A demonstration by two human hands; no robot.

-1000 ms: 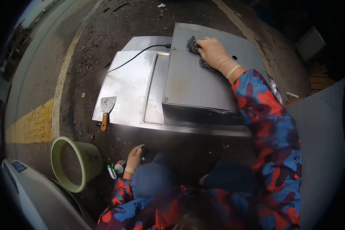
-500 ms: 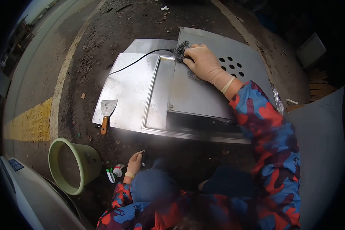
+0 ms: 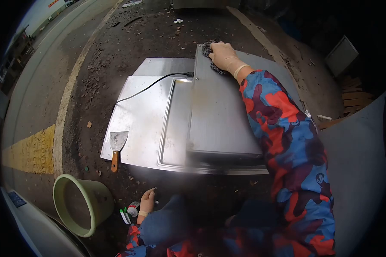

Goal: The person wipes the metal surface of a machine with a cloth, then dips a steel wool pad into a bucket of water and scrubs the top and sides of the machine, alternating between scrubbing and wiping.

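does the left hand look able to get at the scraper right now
Probably yes: the scraper lies with its handle jutting past the near edge of the metal panel, and nothing visible blocks the way from the left hand.

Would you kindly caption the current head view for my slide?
A gloved right hand holds steel wool on a metal box.

Smooth, satiny metal on the box (image 3: 225, 115)! Rough, wiry scourer (image 3: 207, 50) atop it, wood-handled scraper (image 3: 116, 153) to its left.
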